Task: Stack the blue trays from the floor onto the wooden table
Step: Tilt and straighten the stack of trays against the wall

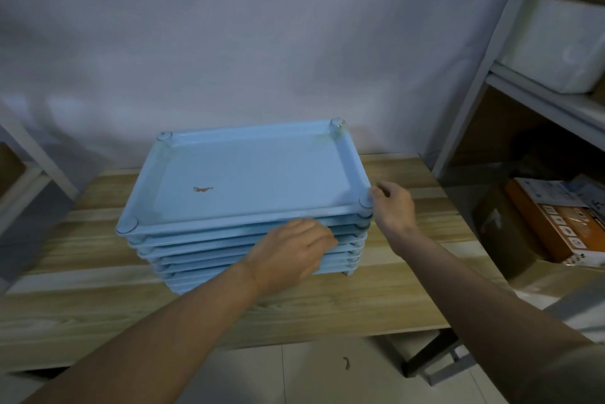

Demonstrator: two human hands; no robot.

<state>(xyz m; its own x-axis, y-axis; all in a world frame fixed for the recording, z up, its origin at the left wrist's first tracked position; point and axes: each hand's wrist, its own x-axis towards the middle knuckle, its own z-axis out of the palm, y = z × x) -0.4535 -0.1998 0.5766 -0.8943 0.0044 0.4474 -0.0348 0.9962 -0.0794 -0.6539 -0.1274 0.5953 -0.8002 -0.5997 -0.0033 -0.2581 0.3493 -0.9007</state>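
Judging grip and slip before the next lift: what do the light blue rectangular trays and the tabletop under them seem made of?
Light blue rectangular trays: likely moulded plastic, smooth and slightly glossy, with rounded rims and corner pegs. Tabletop: pale wood grain in bands, matt; solid wood or laminate, I cannot tell.

Your left hand hid part of the tray stack's front edges — its fingertips were tucked from view.

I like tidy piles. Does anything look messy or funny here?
Yes. The top blue tray has a small brown smudge on its floor, left of centre. The stack of trays also leans: the lower ones sit stepped rightward.
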